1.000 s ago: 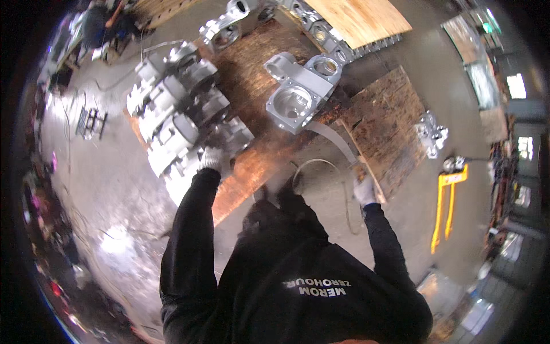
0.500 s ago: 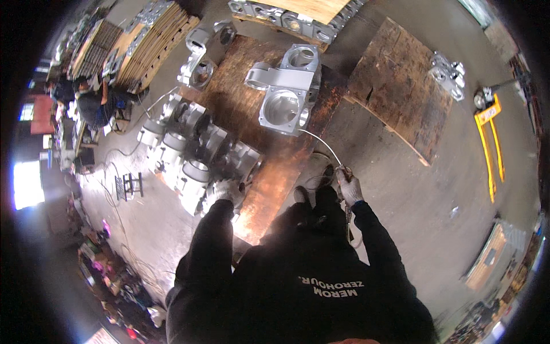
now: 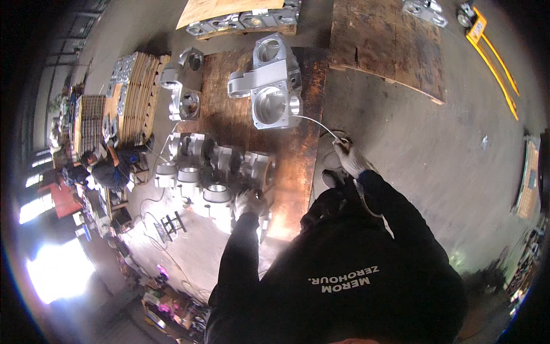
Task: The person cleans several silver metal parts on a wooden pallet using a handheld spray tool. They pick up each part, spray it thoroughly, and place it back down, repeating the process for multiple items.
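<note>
In my gloved right hand (image 3: 353,160) is an air blow gun (image 3: 339,141), with a hose running back below the wrist. Its thin curved tube (image 3: 314,119) points left, its tip at the side of a large grey metal casting (image 3: 274,107) with round bores. That casting stands on a worn brown board (image 3: 226,74). My left hand (image 3: 250,203), also gloved, is closed on the near end of a silver casting (image 3: 258,166), one of a group of castings (image 3: 192,152) at the board's left side. Glare and blur hide part of its fingers.
Another casting (image 3: 186,86) stands at the board's far left corner. Beyond are a loaded pallet (image 3: 246,23), a second board (image 3: 389,51) and a yellow pallet jack (image 3: 492,63). At left, a person (image 3: 109,169) sits near stacked boards (image 3: 134,92). A small black stool (image 3: 172,225) and hoses lie leftward.
The view has turned and shifted, so the castings and boards appear rotated. My left hand still rests on the near castings; the tube still reaches the large casting's side.
</note>
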`<move>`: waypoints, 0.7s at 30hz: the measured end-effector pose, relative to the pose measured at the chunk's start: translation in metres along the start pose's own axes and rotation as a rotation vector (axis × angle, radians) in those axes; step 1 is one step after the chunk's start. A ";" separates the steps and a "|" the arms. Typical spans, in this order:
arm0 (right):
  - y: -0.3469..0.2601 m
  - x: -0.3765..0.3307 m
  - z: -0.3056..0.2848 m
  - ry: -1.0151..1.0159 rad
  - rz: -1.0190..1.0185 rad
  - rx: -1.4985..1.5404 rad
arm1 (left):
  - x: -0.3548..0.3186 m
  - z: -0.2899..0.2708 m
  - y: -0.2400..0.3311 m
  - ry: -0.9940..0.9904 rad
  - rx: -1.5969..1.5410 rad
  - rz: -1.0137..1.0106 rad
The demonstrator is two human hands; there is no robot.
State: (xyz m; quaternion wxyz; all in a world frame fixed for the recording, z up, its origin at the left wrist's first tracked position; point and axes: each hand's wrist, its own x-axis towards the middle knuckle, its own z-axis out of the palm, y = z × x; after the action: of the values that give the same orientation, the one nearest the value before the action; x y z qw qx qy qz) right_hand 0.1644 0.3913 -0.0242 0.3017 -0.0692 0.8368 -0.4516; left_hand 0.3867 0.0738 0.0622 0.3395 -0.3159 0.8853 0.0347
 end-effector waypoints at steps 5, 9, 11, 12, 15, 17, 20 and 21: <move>0.028 0.036 0.016 -0.056 0.119 0.317 | 0.001 0.003 0.005 0.141 0.017 0.028; 0.042 0.007 -0.011 0.006 0.124 0.403 | -0.004 -0.007 0.006 0.038 0.043 0.060; 0.058 0.000 -0.010 0.103 0.118 0.300 | 0.001 0.001 0.003 0.093 0.011 0.118; 0.067 0.001 -0.003 0.142 0.112 0.267 | 0.004 0.003 0.002 0.126 -0.006 0.146; 0.092 0.007 0.021 0.168 0.200 0.291 | 0.014 0.019 -0.001 0.206 -0.022 0.190; 0.031 -0.014 0.005 -0.001 0.391 0.421 | 0.004 0.006 0.000 0.123 0.016 0.082; 0.023 -0.021 -0.007 -0.016 0.316 0.288 | 0.006 0.006 0.000 0.112 0.047 0.082; 0.016 -0.024 -0.012 -0.041 0.292 0.273 | 0.008 0.009 -0.002 0.127 0.057 0.096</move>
State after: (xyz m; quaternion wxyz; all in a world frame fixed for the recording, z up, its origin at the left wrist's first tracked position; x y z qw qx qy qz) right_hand 0.1794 0.4186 -0.0214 0.3876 0.0850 0.7625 -0.5110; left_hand 0.3889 0.0707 0.0508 0.2893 -0.2647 0.9199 0.0059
